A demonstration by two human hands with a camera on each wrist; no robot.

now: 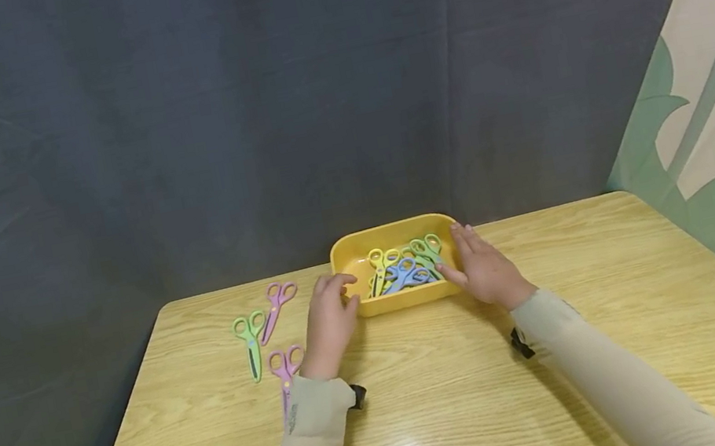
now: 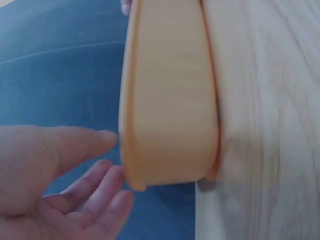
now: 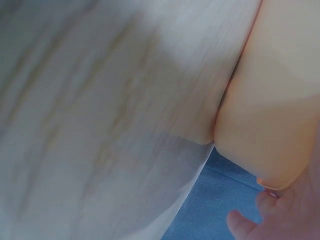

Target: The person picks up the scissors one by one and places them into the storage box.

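A yellow plastic bin (image 1: 407,299) stands at the back of the table, with yellow scissors (image 1: 378,271), blue scissors (image 1: 403,275) and green scissors (image 1: 432,248) piled inside. My left hand (image 1: 330,322) is at its left end, fingers loosely bent beside the rim. In the left wrist view, the thumb (image 2: 95,141) points at the bin's rim and the other fingers spread below it. Against the right end lies my right hand (image 1: 489,267), its fingers fairly straight and its thumb over the front rim. The right wrist view shows only part of that hand (image 3: 280,215).
Left of the bin, green scissors (image 1: 252,345) and purple scissors (image 1: 277,310) lie on the wooden table (image 1: 432,401). More purple scissors (image 1: 285,379) are partly covered by my left forearm. A dark curtain (image 1: 238,116) hangs directly behind the table.
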